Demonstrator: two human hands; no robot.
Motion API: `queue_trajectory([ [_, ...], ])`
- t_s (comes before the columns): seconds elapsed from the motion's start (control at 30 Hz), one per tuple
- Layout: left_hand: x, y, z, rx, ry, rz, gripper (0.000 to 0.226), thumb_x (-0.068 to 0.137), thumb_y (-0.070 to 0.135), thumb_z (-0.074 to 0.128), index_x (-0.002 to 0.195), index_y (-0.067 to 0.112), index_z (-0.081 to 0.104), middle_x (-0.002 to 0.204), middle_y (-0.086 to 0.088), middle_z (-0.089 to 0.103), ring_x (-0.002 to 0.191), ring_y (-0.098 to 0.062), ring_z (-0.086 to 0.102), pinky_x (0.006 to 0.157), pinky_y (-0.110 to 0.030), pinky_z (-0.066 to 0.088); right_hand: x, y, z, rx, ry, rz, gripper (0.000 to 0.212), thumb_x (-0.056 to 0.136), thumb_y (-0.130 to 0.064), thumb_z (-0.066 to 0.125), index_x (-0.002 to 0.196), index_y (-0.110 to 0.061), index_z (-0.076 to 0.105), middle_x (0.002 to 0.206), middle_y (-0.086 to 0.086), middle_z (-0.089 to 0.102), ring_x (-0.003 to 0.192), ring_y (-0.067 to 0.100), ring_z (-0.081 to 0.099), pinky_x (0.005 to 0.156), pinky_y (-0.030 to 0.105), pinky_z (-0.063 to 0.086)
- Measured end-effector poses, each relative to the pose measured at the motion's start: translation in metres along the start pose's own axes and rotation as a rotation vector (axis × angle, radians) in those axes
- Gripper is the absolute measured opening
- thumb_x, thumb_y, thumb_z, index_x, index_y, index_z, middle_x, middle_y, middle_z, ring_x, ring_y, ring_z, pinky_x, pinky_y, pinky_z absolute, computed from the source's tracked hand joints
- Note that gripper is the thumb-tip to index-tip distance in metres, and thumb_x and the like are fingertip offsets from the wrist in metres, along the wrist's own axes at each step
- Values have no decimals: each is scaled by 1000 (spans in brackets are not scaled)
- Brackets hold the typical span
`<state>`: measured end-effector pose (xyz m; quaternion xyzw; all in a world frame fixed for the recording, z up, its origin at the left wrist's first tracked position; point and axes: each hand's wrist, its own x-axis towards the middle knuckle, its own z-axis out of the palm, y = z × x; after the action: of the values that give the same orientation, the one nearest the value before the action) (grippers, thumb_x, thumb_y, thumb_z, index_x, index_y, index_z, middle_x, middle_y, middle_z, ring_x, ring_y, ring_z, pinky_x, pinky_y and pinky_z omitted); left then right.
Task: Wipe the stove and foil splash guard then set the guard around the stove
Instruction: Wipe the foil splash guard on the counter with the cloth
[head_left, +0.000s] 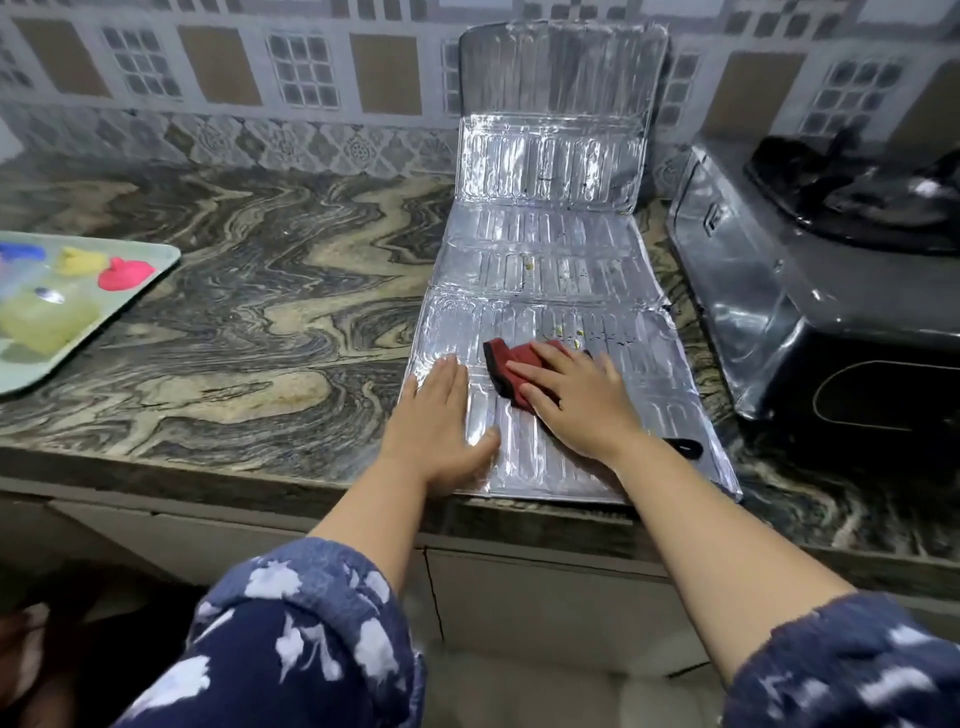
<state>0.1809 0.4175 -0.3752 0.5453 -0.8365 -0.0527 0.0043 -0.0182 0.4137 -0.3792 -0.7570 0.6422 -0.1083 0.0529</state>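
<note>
The foil splash guard (540, 270) lies unfolded on the marble counter, its far panel leaning up against the tiled wall. Small yellow crumbs and dark specks dot its middle and near panels. My left hand (441, 415) presses flat on the near left part of the guard, fingers spread. My right hand (576, 395) lies flat on a red cloth (506, 364) with a dark edge, pressing it onto the near panel. The stove (841, 291), steel-sided with a black glass top, stands to the right of the guard.
A pale green tray (135, 301) with coloured items and a spoon sits at the counter's left. A small black object (685, 447) lies at the guard's near right edge. The counter's front edge (260, 483) runs just under my wrists, with cabinet doors below.
</note>
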Motion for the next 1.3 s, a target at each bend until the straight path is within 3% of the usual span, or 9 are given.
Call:
queue_trajectory([
  [0.1,2,-1,2,23,6,-1,106,67,69,-4,153,7,-1,161,-8,-9,149,-17,-10,118,-37,-7,16,28,-3,-15,19,96,42,97,-50,27,138,-49,37,154,-15,28,144,17,22,116,49,12],
  [0.3,3,-2,5,-3,24,8,104,67,67,-6,154,9,0,162,-6,-8,149,-16,-10,118,-36,-7,21,71,-15,86,253,318,31,97,-30,44,122,-36,61,130,-9,57,117,29,42,97,40,32],
  [0.47,11,-2,-8,-76,35,-41,93,71,67,32,144,10,33,154,-8,28,142,-22,23,116,-39,21,7,67,-29,289,361,299,26,92,-22,53,110,-25,70,107,0,66,100,31,58,91,39,44],
  [0.57,22,-1,-16,-95,66,-69,70,82,59,49,132,10,41,139,-7,40,129,-24,36,105,-40,32,-6,33,-28,298,301,200,26,93,-28,52,114,-29,67,112,-5,65,104,23,55,91,38,37],
  [0.77,49,-1,-12,-56,45,-64,88,92,62,32,153,6,2,162,-8,-6,149,-21,-5,121,-44,4,-18,6,-10,5,49,75,38,97,-49,29,133,-52,40,151,-17,32,142,17,23,115,51,2],
  [0.9,63,-9,-6,-41,14,-60,93,88,70,21,153,6,2,161,-10,-8,149,-20,-9,121,-44,-3,1,28,-10,-40,-4,65,42,96,-55,24,137,-55,30,156,-17,21,147,17,13,113,58,-14],
  [1.07,64,-13,3,-18,66,-49,106,73,77,2,153,8,6,162,-8,-1,149,-18,-5,121,-42,-2,38,62,-11,-64,52,176,42,95,-54,27,136,-51,37,151,-15,33,142,16,23,117,51,0],
  [1.17,64,-13,3,-27,79,-47,105,73,76,2,154,9,6,162,-7,-1,149,-17,-5,121,-41,-3,61,80,-12,-59,95,250,41,95,-50,30,135,-47,42,146,-13,38,135,18,26,111,42,9],
  [1.3,66,-12,5,-42,103,-60,102,76,75,5,154,10,7,162,-5,-2,149,-15,-5,121,-41,-2,91,92,-17,-43,89,322,41,96,-45,34,135,-41,46,140,-6,41,125,25,28,103,43,18],
])
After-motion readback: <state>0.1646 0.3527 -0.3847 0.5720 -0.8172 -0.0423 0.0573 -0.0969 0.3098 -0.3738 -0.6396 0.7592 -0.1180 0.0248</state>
